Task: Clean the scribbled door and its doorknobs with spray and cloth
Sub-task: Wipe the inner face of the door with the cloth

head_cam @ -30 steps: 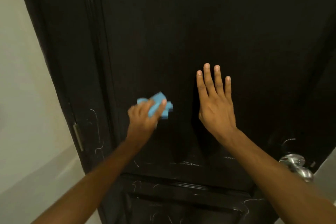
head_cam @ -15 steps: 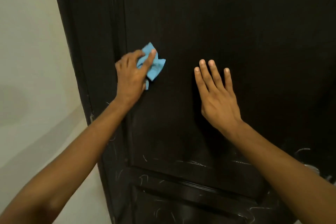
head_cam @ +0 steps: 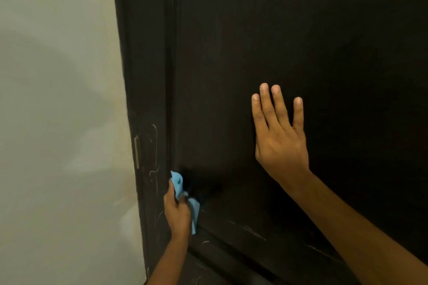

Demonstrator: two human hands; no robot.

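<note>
Two hands on the door, one scrubbing and one bracing.

Nearest, the left hand (head_cam: 177,211) is curled around a bunched blue cloth (head_cam: 186,201), pinching it into the groove where the recessed panel meets the frame strip, probably because that corner traps marks. Further up, the right hand (head_cam: 279,136) lies flat with fingers straight and slightly spread against the dark door (head_cam: 301,41), likely steadying it so it doesn't swing. White scribbles (head_cam: 154,152) run beside the hinge (head_cam: 137,151) and along the lower rail. No doorknob or spray in view.
</note>
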